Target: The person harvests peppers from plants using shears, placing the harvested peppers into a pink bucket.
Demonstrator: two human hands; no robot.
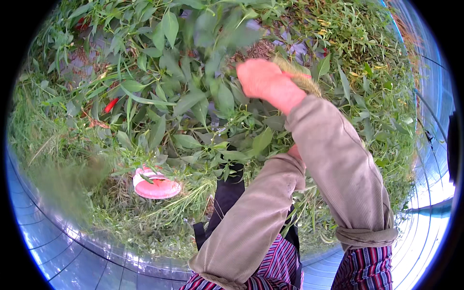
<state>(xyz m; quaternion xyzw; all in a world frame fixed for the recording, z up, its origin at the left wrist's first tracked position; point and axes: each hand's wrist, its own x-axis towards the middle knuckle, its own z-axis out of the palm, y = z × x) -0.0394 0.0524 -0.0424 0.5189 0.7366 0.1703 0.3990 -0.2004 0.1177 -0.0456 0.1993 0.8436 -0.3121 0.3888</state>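
Observation:
My right hand (263,79) reaches across the leafy plants at upper middle, its fingers curled closed; what is inside them, if anything, I cannot make out. Behind its wrist lies a fuzzy yellow-green strip (314,88), with a reddish piece beside it. Of my left hand (295,152) only a bit near the wrist shows, between the two sleeves; leaves and the right sleeve hide its fingers. Green pepper plants (188,104) with broad leaves spread in front of both hands. A ripe red chili pepper (111,105) hangs among the leaves to the left.
A pink bucket (157,188) lies tilted in the grass at lower left, a leaf in its mouth. Dense weeds (348,43) grow at the upper right. A dark strap or cloth (226,193) hangs beside my left sleeve. Several stems blur close to the camera.

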